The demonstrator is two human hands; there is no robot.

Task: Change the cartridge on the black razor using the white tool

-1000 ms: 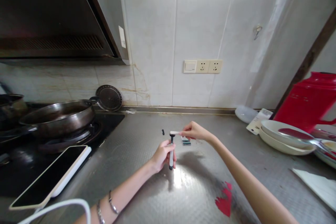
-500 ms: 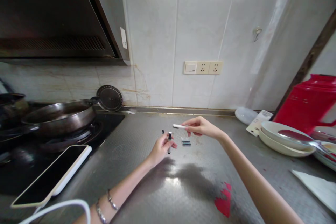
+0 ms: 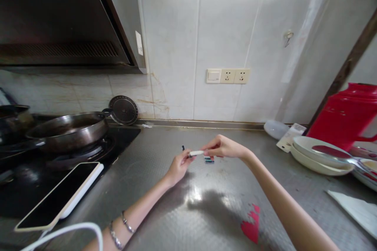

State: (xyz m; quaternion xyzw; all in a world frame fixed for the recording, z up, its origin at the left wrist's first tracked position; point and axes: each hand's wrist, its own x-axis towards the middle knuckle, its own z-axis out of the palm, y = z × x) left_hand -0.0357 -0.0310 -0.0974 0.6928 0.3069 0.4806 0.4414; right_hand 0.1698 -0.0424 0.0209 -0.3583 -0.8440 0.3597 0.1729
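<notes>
Over the steel counter point(image 3: 176, 219) my two hands come together. My right hand point(image 3: 220, 147) pinches a slim white pen-like tube point(image 3: 196, 153) between thumb and fingertips, held nearly level. Its left end meets the fingers of my left hand point(image 3: 178, 166). Those fingers are closed on a small dark, silvery piece, now mostly hidden behind them and the tube. A short black stick-like thing point(image 3: 183, 148) shows just past the left fingers; I cannot tell whether it lies on the counter. Small teal and dark strips point(image 3: 209, 159) lie on the counter below the right fingertips.
At left, a steel pan point(image 3: 69, 129) sits on the black stove, and a phone point(image 3: 55, 194) with a white cable lies near its edge. Stacked white bowls point(image 3: 321, 157), a red thermos point(image 3: 343, 115) and a white sheet point(image 3: 355, 210) are at right. A red patch point(image 3: 251, 225) marks the front.
My right hand has brought the white tube down and left to my left hand. The dark piece, upright before in the left fingers, has turned and is now mostly hidden.
</notes>
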